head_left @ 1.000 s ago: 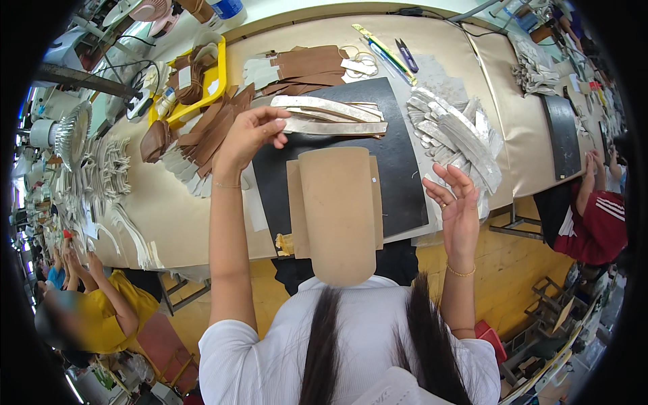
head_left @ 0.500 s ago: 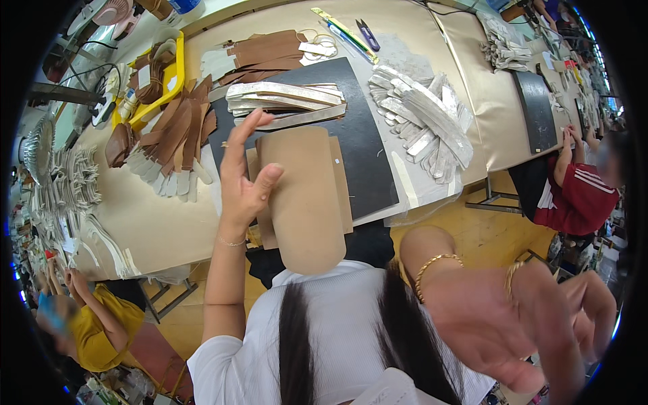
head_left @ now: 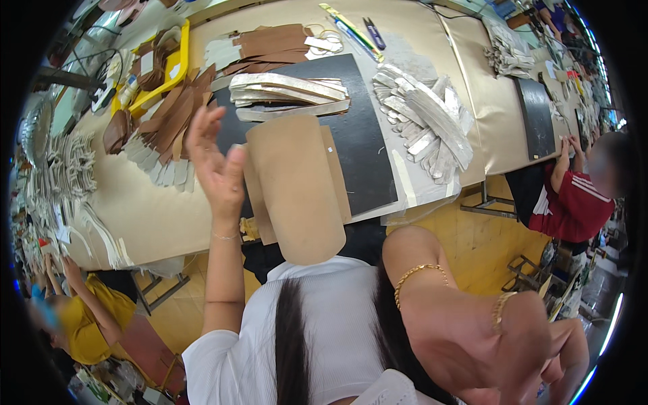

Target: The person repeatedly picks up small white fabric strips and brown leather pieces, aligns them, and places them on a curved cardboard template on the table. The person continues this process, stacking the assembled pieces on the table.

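My left hand [head_left: 217, 165] is raised beside a long tan panel with a rounded near end [head_left: 297, 189]. Its fingers are apart and it holds nothing. The panel lies over other flat brown pieces [head_left: 337, 177] and hangs past the table edge toward my lap. Behind it, a bundle of whitish and brown strips [head_left: 290, 94] rests on a black mat [head_left: 368, 148]. My right hand [head_left: 499, 344] is lifted close to the camera at the lower right, away from the table. Its fingers are bent but apart, with nothing visible in them; the lower frame edge cuts part of it off.
Right of the mat lies a pile of silvery-white strips [head_left: 425, 121]. Brown strips [head_left: 169, 121] fan out beside a yellow tray [head_left: 179, 67] at left. Thread snips [head_left: 374, 34] and a yellow-green cutter [head_left: 351, 30] lie behind. People in red [head_left: 574, 202] and yellow [head_left: 94, 324] sit nearby.
My left hand has moved left, away from the tan panel. My right hand has shifted slightly left and down. The whole view has tilted a little.
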`<state>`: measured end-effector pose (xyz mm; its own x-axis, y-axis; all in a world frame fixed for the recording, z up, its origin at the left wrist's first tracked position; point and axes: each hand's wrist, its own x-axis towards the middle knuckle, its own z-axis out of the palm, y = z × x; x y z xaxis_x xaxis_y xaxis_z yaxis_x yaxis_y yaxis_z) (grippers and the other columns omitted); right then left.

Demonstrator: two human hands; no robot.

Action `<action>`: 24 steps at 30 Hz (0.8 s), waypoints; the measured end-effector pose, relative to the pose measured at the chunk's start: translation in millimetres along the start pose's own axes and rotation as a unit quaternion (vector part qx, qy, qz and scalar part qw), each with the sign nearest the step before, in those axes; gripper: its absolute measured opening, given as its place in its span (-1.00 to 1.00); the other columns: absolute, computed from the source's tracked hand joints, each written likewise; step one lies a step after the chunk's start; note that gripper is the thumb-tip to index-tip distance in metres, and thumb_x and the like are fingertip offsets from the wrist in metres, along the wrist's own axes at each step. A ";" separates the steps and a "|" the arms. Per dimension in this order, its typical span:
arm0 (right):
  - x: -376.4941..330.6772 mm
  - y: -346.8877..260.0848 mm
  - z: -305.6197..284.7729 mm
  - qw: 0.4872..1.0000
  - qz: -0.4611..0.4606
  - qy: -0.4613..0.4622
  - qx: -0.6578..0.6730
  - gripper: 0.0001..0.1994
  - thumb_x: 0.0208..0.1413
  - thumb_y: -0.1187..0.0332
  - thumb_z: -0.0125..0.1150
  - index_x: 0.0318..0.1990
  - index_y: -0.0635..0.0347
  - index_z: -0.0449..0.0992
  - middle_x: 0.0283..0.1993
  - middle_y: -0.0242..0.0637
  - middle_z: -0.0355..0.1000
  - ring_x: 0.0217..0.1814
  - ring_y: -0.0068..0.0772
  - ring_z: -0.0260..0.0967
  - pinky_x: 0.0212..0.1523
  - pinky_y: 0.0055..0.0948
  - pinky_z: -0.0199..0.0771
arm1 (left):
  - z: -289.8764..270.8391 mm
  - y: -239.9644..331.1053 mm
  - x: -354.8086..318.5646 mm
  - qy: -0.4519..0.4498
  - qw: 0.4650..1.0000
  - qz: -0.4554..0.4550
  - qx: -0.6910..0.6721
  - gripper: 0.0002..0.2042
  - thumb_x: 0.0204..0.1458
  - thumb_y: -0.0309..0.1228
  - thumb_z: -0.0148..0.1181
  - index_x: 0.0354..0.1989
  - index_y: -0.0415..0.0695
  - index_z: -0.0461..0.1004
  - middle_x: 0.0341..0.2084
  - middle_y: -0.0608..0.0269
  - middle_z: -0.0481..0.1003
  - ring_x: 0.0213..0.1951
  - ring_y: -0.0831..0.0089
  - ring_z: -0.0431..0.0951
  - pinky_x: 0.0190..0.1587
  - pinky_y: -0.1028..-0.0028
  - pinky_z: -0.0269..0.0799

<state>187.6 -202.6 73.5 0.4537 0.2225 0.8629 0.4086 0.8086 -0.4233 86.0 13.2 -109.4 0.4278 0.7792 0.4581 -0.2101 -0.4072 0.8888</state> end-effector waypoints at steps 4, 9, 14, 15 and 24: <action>3.7 -9.2 15.0 0.999 0.009 0.001 -0.042 -0.77 0.23 0.31 -0.20 -0.08 0.11 0.40 -0.21 -0.72 0.47 0.06 -1.01 0.10 -0.06 -0.68 0.06 | -62.4 -6.6 3.3 0.130 0.988 0.004 0.077 -0.41 0.08 -0.32 0.15 0.24 -0.25 0.07 0.05 0.03 0.27 0.14 0.30 0.24 0.23 0.29 0.06; 26.1 3.6 -19.7 0.983 0.057 -0.173 0.019 -0.75 0.26 0.33 -0.22 -0.02 0.04 0.38 -0.04 -0.75 0.47 0.11 -1.13 0.05 -0.05 -0.48 0.05 | -128.5 -19.0 -10.1 0.220 0.955 -0.019 0.197 -0.50 0.14 -0.40 0.09 0.21 -0.27 0.09 0.02 0.03 0.28 0.07 0.35 0.28 0.13 0.39 0.17; 16.9 24.5 -20.1 0.978 0.009 -0.166 0.126 -0.73 0.27 0.30 -0.22 0.07 -0.02 0.31 -0.03 -0.76 0.49 0.14 -1.16 0.03 -0.05 -0.43 0.06 | -153.4 -37.3 -30.1 0.226 0.925 -0.074 0.296 -0.54 0.07 -0.33 0.21 0.12 -0.22 0.28 -0.08 0.11 0.37 -0.03 0.37 0.35 -0.02 0.42 0.28; 15.4 26.8 -16.9 0.981 0.007 -0.152 0.118 -0.72 0.27 0.28 -0.22 0.08 -0.02 0.30 -0.02 -0.74 0.47 0.15 -1.11 0.03 -0.04 -0.41 0.05 | -154.5 -38.8 -33.7 0.201 0.917 -0.089 0.333 -0.57 0.05 -0.32 0.23 0.08 -0.20 0.33 -0.10 0.12 0.38 -0.06 0.38 0.36 -0.04 0.42 0.28; -11.2 50.7 0.4 0.986 0.117 -0.059 0.099 -0.65 0.26 0.16 -0.22 0.15 -0.05 0.24 0.10 -0.52 0.32 0.22 -0.68 -0.01 0.07 -0.21 -0.01 | -135.5 -46.6 -38.4 0.065 0.839 -0.174 0.512 -0.65 -0.06 -0.32 0.32 -0.11 -0.22 0.50 -0.26 0.18 0.43 -0.20 0.31 0.41 -0.07 0.38 0.32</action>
<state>202.9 -163.9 42.5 0.4179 0.4682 0.7786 0.1353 0.8153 -0.5629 -39.8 66.8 -167.0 0.1925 0.9541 0.2294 0.8006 -0.2879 0.5255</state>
